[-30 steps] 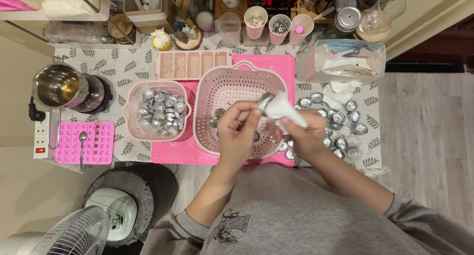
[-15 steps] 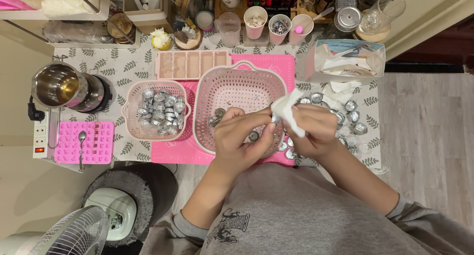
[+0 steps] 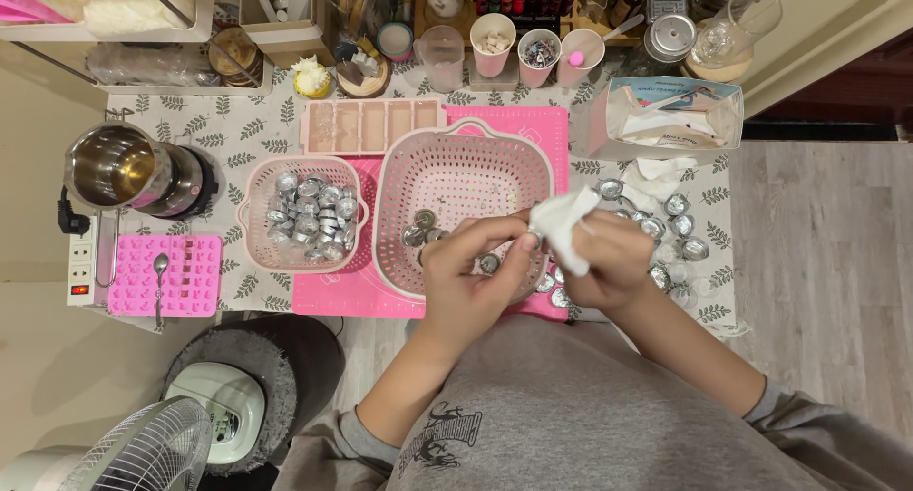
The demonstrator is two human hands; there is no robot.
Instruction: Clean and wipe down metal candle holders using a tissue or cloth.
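Over the near rim of the large pink basket (image 3: 463,168), the right hand (image 3: 609,263) is closed around a crumpled white tissue (image 3: 563,223), pressing it toward the left hand (image 3: 475,272), whose fingertips pinch a small metal cup that is mostly hidden by the fingers. A few more metal cups (image 3: 421,227) lie inside that basket, at about ten o'clock from the left hand. At three o'clock from the hands, loose metal cups (image 3: 677,220) are scattered on the leaf-patterned cloth (image 3: 238,130). At nine o'clock sits a smaller pink basket (image 3: 255,227) full of the same cups. At one o'clock stands an open white tissue box (image 3: 666,115) with blue printing on its side. Farther at nine o'clock, a pink silicone mould (image 3: 190,277) bears a spoon (image 3: 160,282), with a steel pot (image 3: 119,163) above it.
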